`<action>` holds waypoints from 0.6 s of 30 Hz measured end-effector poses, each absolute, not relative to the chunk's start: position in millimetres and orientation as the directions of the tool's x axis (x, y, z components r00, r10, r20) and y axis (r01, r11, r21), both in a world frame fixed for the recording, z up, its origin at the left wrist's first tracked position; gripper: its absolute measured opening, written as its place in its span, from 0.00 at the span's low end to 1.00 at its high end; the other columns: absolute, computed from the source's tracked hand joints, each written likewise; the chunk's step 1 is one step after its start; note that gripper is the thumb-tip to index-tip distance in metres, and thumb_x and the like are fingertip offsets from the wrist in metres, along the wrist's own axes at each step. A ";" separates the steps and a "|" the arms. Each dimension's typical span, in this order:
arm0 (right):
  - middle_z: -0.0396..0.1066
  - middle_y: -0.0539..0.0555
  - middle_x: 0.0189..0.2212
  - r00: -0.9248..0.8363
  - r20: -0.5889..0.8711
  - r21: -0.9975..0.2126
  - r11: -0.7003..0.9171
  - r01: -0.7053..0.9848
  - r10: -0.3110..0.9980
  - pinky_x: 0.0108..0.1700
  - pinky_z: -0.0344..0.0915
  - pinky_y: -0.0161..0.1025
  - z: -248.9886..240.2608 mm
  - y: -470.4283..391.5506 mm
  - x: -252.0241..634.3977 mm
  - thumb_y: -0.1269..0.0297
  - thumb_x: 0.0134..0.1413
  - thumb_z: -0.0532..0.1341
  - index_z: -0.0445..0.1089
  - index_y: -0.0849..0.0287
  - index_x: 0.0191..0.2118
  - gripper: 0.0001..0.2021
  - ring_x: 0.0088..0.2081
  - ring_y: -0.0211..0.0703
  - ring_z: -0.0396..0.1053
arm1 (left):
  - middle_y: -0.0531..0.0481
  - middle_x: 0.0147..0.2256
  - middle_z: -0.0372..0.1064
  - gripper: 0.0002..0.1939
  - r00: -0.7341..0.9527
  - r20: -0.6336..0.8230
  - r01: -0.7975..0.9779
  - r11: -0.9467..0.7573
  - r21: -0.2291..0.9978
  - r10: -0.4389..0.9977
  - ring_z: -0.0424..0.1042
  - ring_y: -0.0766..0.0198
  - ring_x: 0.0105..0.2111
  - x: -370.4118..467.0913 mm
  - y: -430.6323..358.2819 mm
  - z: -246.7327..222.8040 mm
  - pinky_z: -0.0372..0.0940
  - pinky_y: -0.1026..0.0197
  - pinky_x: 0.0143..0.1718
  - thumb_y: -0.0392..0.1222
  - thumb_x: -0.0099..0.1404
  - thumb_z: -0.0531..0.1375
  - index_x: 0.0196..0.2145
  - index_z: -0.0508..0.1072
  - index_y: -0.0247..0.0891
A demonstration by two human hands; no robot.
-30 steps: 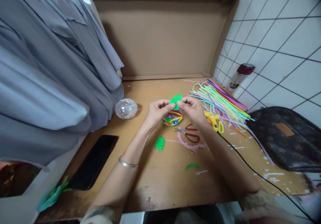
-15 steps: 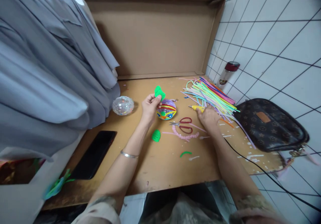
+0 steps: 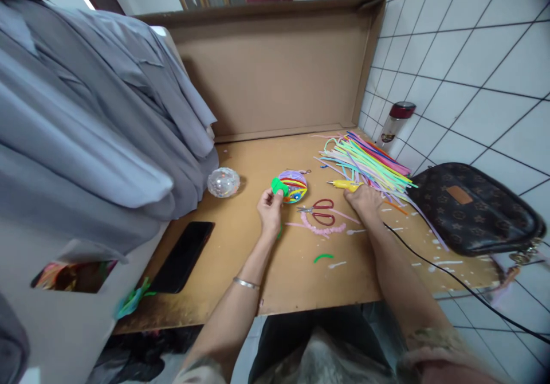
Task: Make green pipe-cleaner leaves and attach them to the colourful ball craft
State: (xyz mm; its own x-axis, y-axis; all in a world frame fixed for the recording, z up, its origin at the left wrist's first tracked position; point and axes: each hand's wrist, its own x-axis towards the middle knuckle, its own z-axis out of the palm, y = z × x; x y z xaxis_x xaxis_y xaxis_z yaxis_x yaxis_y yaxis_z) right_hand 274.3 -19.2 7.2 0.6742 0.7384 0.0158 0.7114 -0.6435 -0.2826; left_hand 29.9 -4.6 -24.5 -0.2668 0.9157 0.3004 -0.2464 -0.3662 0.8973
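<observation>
Pinched in my left hand (image 3: pixel 270 209) is a fuzzy green piece (image 3: pixel 279 187), which overlaps the left side of a round ball (image 3: pixel 294 184) wrapped in purple, red and yellow strips. My right hand (image 3: pixel 364 200) is closed around a yellow glue gun (image 3: pixel 346 185), its tip pointing left toward the ball. Red-handled scissors (image 3: pixel 323 212) lie between my hands, on or beside a curled pink strip (image 3: pixel 329 230). A sliver of another green piece shows beside my left wrist, mostly hidden. A short green strip (image 3: pixel 323 257) lies nearer me.
A bundle of coloured pipe cleaners (image 3: pixel 369 163) lies back right, near a bottle (image 3: pixel 397 121) and a brown bag (image 3: pixel 475 209). A clear ball (image 3: pixel 223 183) and a black phone (image 3: pixel 184 257) are on the left. A black cord (image 3: pixel 455 292) runs right. Cardboard (image 3: pixel 275 69) stands behind.
My left hand has lowered the green piece from above the ball to its left side, now covering most of the other green piece. The whole view has shifted slightly.
</observation>
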 end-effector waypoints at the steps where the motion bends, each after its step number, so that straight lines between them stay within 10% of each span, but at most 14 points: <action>1: 0.77 0.74 0.44 0.678 0.019 -0.297 -0.643 0.706 0.735 0.48 0.70 0.49 7.4 -20.0 274.3 0.50 0.55 0.62 0.77 0.69 0.47 0.25 0.50 0.64 0.76 | 0.52 0.28 0.69 0.21 -0.271 0.377 -0.151 -0.426 0.892 0.886 0.67 0.67 0.27 28.9 -5.0 -26.1 0.63 0.63 0.30 0.59 0.56 0.68 0.32 0.75 0.37; 10: 0.78 0.70 0.43 0.683 0.196 -0.493 -0.531 0.689 0.704 0.48 0.68 0.50 18.5 -28.3 267.1 0.50 0.57 0.59 0.73 0.68 0.53 0.27 0.48 0.64 0.76 | 0.42 0.52 0.74 0.09 0.052 0.798 0.379 -0.751 0.541 0.601 0.65 0.50 0.58 14.9 -0.5 -19.4 0.54 0.38 0.63 0.49 0.64 0.63 0.33 0.74 0.41; 18: 0.78 0.68 0.43 0.601 0.310 -0.576 -0.358 0.735 0.737 0.47 0.67 0.49 25.0 -29.7 252.9 0.51 0.52 0.63 0.73 0.66 0.49 0.25 0.47 0.64 0.74 | 0.52 0.28 0.70 0.20 -0.167 0.440 -0.021 -0.450 0.893 0.882 0.68 0.66 0.29 23.3 -5.1 -20.1 0.65 0.62 0.33 0.58 0.55 0.69 0.31 0.74 0.38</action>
State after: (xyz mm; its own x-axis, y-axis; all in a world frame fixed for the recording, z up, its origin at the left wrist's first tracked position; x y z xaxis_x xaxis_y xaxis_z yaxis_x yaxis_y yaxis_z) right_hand 252.9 -29.7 25.0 0.6010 0.7365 0.3103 0.7354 -0.3577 -0.5755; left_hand 23.3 -5.1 -20.1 -0.1669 0.8821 0.4404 -0.0209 -0.4498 0.8929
